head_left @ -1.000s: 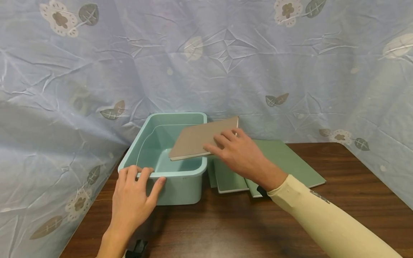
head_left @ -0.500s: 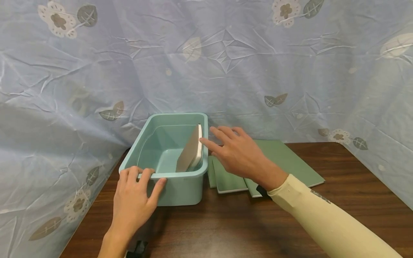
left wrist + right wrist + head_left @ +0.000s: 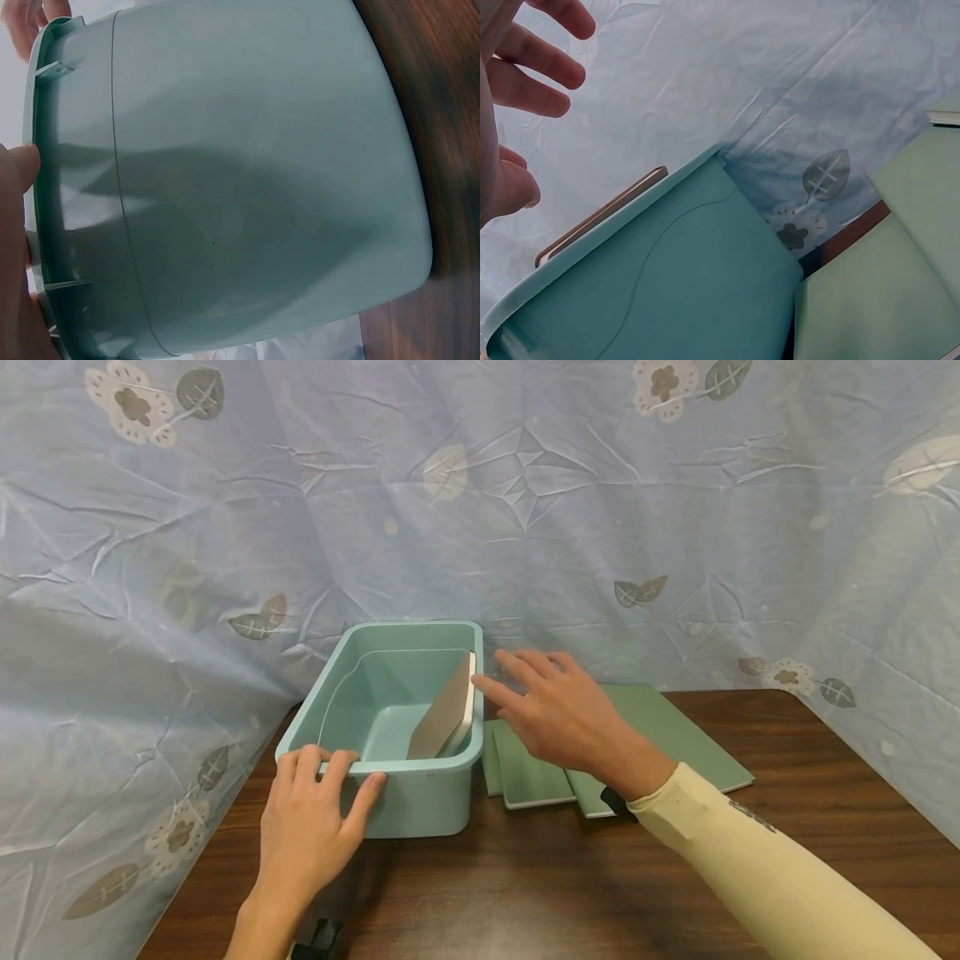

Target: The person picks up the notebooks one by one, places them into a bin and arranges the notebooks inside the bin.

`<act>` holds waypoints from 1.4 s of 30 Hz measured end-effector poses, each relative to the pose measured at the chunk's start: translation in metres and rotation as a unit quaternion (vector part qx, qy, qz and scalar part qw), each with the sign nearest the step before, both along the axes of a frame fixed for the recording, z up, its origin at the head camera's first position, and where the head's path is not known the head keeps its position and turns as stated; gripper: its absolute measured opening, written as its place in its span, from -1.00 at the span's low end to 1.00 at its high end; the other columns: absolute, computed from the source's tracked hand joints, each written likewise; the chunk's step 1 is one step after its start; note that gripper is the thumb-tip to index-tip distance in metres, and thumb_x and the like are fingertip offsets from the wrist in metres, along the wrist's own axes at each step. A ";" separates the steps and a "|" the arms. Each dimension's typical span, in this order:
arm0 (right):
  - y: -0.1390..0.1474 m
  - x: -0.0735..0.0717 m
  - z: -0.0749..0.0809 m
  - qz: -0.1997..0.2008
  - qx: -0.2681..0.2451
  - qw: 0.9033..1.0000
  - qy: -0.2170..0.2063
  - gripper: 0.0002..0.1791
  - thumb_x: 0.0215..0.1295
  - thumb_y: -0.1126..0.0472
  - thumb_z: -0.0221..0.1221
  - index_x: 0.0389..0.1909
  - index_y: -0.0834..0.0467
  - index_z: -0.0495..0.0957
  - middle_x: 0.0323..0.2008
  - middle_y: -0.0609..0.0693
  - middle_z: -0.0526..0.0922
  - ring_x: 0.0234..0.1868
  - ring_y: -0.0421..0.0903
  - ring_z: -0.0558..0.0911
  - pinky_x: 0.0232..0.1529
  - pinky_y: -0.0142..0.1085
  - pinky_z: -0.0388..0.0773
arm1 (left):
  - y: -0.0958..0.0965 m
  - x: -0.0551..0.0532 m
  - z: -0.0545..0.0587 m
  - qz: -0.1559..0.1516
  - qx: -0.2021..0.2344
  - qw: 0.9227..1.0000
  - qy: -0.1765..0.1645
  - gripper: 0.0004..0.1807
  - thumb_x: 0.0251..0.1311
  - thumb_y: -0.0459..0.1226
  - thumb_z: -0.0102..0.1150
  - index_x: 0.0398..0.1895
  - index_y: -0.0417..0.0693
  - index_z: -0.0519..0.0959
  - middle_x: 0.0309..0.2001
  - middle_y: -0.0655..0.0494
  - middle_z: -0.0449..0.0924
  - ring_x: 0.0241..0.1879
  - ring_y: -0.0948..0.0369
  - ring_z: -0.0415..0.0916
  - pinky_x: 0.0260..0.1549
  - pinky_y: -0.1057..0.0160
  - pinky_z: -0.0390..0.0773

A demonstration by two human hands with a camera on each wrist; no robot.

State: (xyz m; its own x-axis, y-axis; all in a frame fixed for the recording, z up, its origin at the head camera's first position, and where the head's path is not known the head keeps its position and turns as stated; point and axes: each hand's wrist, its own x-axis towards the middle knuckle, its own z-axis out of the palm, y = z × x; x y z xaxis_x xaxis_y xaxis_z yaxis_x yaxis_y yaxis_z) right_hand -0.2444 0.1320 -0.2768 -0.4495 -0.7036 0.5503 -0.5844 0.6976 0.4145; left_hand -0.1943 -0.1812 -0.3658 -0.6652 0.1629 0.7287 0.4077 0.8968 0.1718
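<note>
A teal plastic bin [image 3: 416,802] stands on the table, its front rim gripped by my left hand [image 3: 311,827], with the fingers over the edge and the thumb in front. Inside, a brown-covered notebook [image 3: 444,714] leans tilted against the right wall, its white page edges facing right. My right hand [image 3: 558,714] hovers just right of the bin with fingers spread and nothing held. In the right wrist view the notebook's edge [image 3: 604,214] pokes above the rim, a little apart from the fingers. The left wrist view shows the bin's outer wall [image 3: 247,135] and part of my left hand [image 3: 13,202].
Several green notebooks [image 3: 675,735] lie overlapping on the dark wooden table [image 3: 540,885], right of the bin and partly under my right arm. A pale blue floral curtain [image 3: 525,552] hangs close behind the bin and along the left side.
My right hand has let go of the brown notebook, which went from above the bin's right rim to leaning inside it. My left hand has kept its place on the rim.
</note>
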 end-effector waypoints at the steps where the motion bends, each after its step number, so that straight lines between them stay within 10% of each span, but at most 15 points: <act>1: 0.001 0.000 0.000 -0.001 -0.002 1.000 -0.002 -0.46 0.34 0.10 0.18 0.35 -0.09 0.42 0.25 0.13 0.53 0.22 0.11 0.54 0.11 0.04 0.53 | 0.000 0.000 0.000 0.000 0.000 1.000 0.000 -0.58 0.21 0.05 0.24 -0.13 -0.10 0.59 -0.26 -0.10 0.39 -0.11 -0.11 0.32 -0.17 -0.05 0.40; 30: 0.035 -0.004 -0.009 -0.023 -0.041 0.999 -0.020 -0.39 0.32 -0.23 0.15 0.36 -0.15 0.40 0.30 0.18 0.49 0.26 0.17 0.52 0.11 0.11 0.49 | 0.001 0.000 -0.002 0.005 0.003 1.000 0.003 -0.60 0.20 0.05 0.25 -0.14 -0.07 0.58 -0.28 -0.08 0.38 -0.11 -0.10 0.31 -0.22 -0.05 0.41; 42: 0.053 -0.004 -0.021 -0.061 -0.039 0.993 -0.093 -0.34 0.35 -0.31 0.07 0.43 -0.23 0.30 0.44 0.16 0.30 0.38 0.17 0.38 0.22 0.19 0.39 | 0.000 0.000 -0.002 0.003 0.003 1.000 0.008 -0.59 0.20 0.06 0.25 -0.15 -0.08 0.57 -0.29 -0.09 0.37 -0.12 -0.11 0.32 -0.22 -0.06 0.41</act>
